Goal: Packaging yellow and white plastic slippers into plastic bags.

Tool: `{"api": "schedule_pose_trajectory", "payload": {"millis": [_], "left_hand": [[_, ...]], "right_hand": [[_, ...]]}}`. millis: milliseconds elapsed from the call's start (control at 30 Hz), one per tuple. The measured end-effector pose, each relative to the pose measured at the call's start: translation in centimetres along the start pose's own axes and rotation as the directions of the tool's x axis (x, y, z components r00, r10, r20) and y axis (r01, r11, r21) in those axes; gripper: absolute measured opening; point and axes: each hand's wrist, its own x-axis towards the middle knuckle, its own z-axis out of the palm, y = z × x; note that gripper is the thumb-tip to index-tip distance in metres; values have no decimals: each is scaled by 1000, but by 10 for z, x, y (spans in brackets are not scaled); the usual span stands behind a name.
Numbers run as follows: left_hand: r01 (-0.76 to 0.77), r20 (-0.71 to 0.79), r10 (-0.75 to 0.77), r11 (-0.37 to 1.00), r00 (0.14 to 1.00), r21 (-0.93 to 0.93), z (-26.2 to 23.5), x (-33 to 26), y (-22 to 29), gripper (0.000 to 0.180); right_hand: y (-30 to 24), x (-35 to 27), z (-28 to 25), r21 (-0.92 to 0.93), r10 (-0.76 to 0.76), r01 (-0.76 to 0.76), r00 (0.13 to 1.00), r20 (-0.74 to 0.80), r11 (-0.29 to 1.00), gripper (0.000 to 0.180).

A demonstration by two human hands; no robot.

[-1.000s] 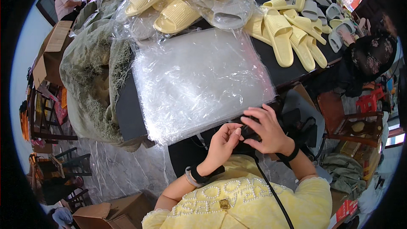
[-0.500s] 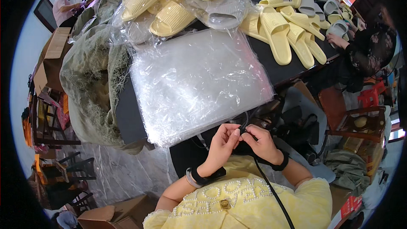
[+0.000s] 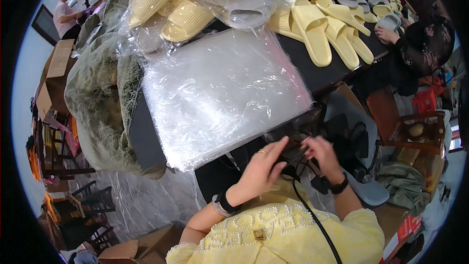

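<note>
In front of my chest, my left hand has its fingers stretched out, thumb apart, and a ring on one finger. A thin black cable runs up over my yellow top to a dark end beside this hand's thumb. To its right, my right hand is raised with bent fingers, smeared by motion, near thin dark cords. Whether it pinches a cord cannot be made out. Beyond both hands lies a stack of clear plastic bags on the dark table.
Bagged yellow and grey slippers are heaped behind the stack. Loose yellow slippers lie at the far right, where a co-worker's hand holds a grey one. Green cloth hangs at left; a wooden chair stands right.
My hands have come apart: they were together, pinching the cable end. The right has moved right, while the left has straightened its fingers. The view has shifted slightly.
</note>
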Motion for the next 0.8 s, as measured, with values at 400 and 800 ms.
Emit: {"api": "schedule_pose_trajectory", "payload": {"millis": [400,800], "left_hand": [[396,-32,-402,911,915,-111,-76,-58,-4,29],[512,-141,-563,812,814,-282,-119,-80,31,30]], "right_hand": [[118,23,-236,903,444,289,796,-412,319,26],[-77,-58,-212,612,-261,530,840,-477,587,30]]}}
